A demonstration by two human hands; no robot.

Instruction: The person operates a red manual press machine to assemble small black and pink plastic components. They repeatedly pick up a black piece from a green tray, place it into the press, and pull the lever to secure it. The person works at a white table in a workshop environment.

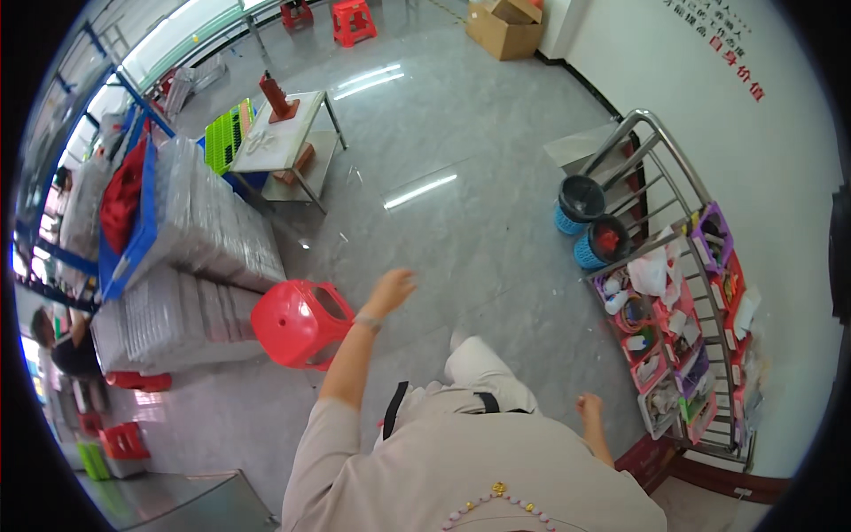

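Head view: two hands beside stool and rack.
I note the left hand [388, 291] just right of the red plastic stool [292, 324]; blur: cannot tell whether it's closed. The right hand [590, 409], loosely fisted, is left of the silver tubular metal rack [687, 166]. Risk, my judgement: a wide leftward step could topple the stool.

– Which colour is the plastic stool [300, 335] showing?
– It's showing red; the floor [496, 239] is showing grey, the shirt [479, 452] plain beige.
– And the wastebaskets [567, 221]?
– They're showing blue lattice under black liners [582, 197].
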